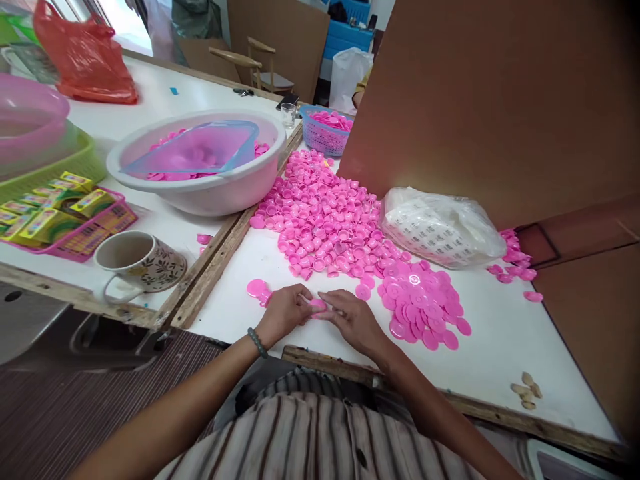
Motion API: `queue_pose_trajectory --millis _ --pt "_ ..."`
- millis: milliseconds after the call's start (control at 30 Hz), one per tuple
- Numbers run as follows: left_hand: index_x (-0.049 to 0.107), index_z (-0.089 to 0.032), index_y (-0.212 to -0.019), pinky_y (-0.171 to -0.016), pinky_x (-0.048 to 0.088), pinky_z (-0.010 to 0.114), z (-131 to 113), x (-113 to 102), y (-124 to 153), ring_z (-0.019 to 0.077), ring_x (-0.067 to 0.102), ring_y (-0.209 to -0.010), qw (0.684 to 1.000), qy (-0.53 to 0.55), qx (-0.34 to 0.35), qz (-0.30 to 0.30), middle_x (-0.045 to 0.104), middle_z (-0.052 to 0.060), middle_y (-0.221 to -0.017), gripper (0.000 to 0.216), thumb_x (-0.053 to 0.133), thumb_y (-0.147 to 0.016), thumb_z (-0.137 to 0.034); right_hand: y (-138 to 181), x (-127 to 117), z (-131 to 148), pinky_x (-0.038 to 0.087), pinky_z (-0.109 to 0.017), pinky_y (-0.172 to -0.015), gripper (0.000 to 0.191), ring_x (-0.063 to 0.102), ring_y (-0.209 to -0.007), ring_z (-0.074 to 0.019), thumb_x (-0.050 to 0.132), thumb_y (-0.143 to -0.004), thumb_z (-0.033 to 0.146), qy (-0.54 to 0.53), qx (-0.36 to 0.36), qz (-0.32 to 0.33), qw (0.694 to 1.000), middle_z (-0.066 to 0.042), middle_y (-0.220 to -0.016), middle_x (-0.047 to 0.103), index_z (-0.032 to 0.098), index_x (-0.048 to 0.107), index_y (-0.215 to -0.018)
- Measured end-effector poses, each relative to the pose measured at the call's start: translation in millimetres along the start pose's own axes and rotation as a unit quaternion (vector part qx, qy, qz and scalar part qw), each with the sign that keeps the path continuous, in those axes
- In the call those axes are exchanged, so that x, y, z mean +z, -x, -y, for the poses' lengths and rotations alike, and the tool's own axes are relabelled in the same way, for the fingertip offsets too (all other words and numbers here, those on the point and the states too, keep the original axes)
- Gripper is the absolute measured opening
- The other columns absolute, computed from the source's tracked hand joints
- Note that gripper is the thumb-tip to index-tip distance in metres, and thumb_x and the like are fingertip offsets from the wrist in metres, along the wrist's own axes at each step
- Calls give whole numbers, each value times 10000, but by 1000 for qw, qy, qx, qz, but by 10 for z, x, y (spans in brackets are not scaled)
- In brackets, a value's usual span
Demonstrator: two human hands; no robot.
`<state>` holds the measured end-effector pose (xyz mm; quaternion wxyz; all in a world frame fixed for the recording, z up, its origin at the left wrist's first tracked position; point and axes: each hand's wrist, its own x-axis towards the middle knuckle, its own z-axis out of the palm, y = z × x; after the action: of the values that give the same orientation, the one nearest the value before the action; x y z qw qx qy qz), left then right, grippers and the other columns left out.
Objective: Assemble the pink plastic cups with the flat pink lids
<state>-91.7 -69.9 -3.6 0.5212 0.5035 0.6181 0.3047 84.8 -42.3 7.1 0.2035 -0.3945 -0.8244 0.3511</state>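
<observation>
Just above the table's front edge, my left hand point(286, 311) and my right hand point(356, 321) meet over a small round pink plastic piece point(318, 305). The fingertips of both hands pinch it from either side, and they hide part of its shape. Beside my left hand lie a few pink plastic pieces point(259, 290), one of them a flat disc. Beyond the hands spreads a big heap of small pink plastic cups point(335, 220). To the right of my right hand is a pile of flat pink discs point(423, 303).
Left of the wooden strip point(215, 267) stand a patterned mug point(163, 263), a pink basket of small yellow boxes point(95, 233) and a large white basin point(210, 193). A stuffed plastic bag point(440, 227) leans by the brown board point(480, 100). Nutshell-like bits point(527, 390) lie front right.
</observation>
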Motion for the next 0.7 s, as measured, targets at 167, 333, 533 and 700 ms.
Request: queue_pose_trajectory --millis 167,333,533,700 --pt "452 -194 -798 -445 443 227 -33 22 -113 141 565 -435 994 81 -75 21 571 -49 -459 390 735 -595 -368 -29 20 -31 411 -265 -685 216 508 -849 -170 524 -822 139 153 -60 28 986 -59 -896 604 192 627 -1006" --pt "400 -205 -751 -449 481 257 -61 -2 -180 154 582 -422 984 108 -136 45 569 -46 -437 405 749 -594 -336 -191 -10 34 338 -242 -594 138 467 -717 -138 520 -802 83 211 -70 92 971 -25 -719 537 160 600 -721" --pt "406 -198 -696 -451 486 263 -80 -29 -173 149 582 -426 983 121 -129 51 574 -39 -436 388 752 -589 -337 -231 -64 82 320 -245 -572 112 462 -699 -140 526 -791 76 234 -69 111 963 -19 -721 532 167 582 -759" --pt "440 -189 -744 -432 454 226 -25 14 -143 117 555 -412 987 142 -67 24 554 -74 -452 385 756 -574 -329 -80 26 43 356 -278 -631 146 486 -737 -178 537 -838 292 258 -41 19 965 -53 -746 564 155 586 -848"
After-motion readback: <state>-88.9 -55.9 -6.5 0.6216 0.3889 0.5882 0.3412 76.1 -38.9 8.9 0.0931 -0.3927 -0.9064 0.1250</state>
